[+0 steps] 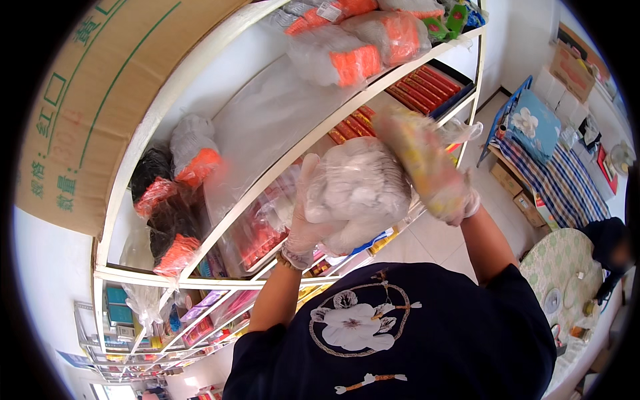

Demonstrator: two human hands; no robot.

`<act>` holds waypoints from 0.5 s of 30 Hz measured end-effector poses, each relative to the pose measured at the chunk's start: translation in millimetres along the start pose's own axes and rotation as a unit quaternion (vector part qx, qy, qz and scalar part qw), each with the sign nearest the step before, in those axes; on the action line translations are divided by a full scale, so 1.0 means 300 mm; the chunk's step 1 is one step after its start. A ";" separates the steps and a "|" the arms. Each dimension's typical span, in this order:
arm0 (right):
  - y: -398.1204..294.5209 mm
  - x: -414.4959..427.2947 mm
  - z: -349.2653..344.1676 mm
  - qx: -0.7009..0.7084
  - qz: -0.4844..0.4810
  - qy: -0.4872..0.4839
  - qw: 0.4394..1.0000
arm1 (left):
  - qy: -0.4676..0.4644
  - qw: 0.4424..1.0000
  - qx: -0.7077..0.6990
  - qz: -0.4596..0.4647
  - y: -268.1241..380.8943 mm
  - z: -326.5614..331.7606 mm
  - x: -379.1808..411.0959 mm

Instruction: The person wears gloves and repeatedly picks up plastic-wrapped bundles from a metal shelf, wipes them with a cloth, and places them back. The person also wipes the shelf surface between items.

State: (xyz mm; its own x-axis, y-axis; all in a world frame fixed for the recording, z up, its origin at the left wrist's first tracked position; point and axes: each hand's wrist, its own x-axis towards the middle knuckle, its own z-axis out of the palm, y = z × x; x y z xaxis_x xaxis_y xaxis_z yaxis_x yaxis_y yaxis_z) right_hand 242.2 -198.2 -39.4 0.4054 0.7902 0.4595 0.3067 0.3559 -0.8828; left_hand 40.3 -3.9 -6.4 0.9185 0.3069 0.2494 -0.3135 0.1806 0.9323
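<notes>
A plastic-wrapped bundle of white knitted goods, apparently gloves [362, 180], is held up in front of the shelving unit. My left hand [307, 225], in a clear disposable glove, grips its left side. My right hand [462, 197], also gloved, holds a yellow and reddish patterned cloth [417, 155] beside the bundle's right side. Motion blurs the cloth, and whether it touches the bundle cannot be made out. Behind both hands runs the white edge of a shelf [280, 172]. On that shelf, grey bundles with orange cuffs [335, 55] lie in clear plastic.
More wrapped bundles, grey [195, 145] and black [172, 225], sit at the shelf's left end. Red boxed packs [425, 87] fill the shelf below. A large cardboard box [100, 100] looms at upper left. A round table [560, 280] and a person [607, 245] are at right.
</notes>
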 end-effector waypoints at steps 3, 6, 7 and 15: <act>0.001 0.036 0.082 -0.146 -0.006 -0.004 0.989 | -0.029 0.997 0.053 0.040 -0.010 0.024 0.035; -0.156 0.093 0.184 -0.280 0.042 0.009 0.959 | -0.032 0.978 0.199 0.047 -0.026 -0.004 0.026; -0.134 0.086 0.189 -0.188 0.028 0.054 0.980 | -0.041 0.971 0.229 0.054 -0.021 0.001 0.035; -0.027 0.081 0.237 0.232 -0.030 0.257 0.938 | -0.047 0.970 0.236 0.039 -0.072 -0.023 0.038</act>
State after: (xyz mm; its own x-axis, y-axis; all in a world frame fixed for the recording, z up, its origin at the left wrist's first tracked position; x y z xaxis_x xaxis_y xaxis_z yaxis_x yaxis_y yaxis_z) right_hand 188.5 -146.6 -28.2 0.7971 0.4604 0.3907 -0.0182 0.6651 -0.7465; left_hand 56.0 2.2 -25.5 0.9210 0.2122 0.3267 -0.2583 -0.2950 0.9199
